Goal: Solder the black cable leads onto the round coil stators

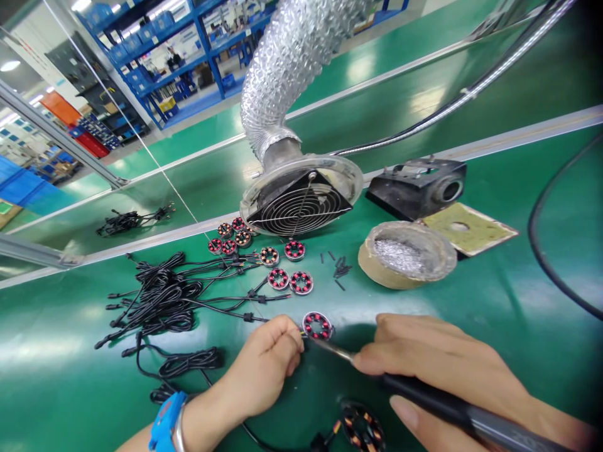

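My left hand (266, 364) is closed in a pinch on the thin wire ends of a black cable, just left of a small ring-shaped motor stator (317, 326) with red windings. Between my right hand's (443, 361) fingers is a soldering iron (438, 402) with a dark handle. Its metal tip points left and reaches the lower edge of that stator; whether it touches a wire is too small to tell. Nearer to me lies another stator (362, 428) with copper-coloured windings and a cable attached.
Behind are more stators (301, 282), bundled black cables (164, 295) and short black tubing pieces (342, 270). A fume extractor (301, 201) with a silver duct stands at the back. To the right are a bowl of metal wool (407, 276), an iron holder (419, 185) and a yellowish sponge (475, 229).
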The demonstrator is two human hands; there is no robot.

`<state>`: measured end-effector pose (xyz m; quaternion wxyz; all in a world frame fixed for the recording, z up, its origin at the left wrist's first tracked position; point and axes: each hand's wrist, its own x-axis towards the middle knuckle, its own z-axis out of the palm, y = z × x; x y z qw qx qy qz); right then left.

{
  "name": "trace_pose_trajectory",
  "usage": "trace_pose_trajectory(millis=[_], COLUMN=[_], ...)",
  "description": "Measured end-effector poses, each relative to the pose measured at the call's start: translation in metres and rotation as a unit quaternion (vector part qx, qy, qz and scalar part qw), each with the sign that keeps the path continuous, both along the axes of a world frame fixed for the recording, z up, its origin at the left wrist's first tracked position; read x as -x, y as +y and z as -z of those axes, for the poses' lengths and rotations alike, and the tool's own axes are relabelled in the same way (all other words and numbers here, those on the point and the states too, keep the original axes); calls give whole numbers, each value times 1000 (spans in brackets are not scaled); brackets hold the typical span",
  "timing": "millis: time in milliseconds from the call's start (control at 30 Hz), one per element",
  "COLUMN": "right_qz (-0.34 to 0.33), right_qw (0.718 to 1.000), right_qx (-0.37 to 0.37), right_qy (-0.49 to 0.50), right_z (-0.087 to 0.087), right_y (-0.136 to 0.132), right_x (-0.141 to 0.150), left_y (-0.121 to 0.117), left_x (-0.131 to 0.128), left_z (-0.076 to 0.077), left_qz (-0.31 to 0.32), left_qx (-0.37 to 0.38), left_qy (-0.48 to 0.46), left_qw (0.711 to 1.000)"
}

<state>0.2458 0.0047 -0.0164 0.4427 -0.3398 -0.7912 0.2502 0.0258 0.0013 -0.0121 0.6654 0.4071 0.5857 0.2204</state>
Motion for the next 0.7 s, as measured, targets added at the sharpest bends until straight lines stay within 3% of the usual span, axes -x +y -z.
trace_pose_trajectory(millis=[167,533,700], right_qz=[17,-98,-91], right_qw=[1000,993,993], right_qx=[3,62,59], right_qy=[-6,36,54], right_z=[0,-4,-1], right_y=[-3,17,21], right_x=[0,-2,0], left_y=[0,-5,-3], left_x=[1,6,7], left_z=[1,5,6], left_qz=[5,13,15], left_qx=[-10,-35,-30], left_qy=[4,-8,-28], left_qw=[1000,999,999])
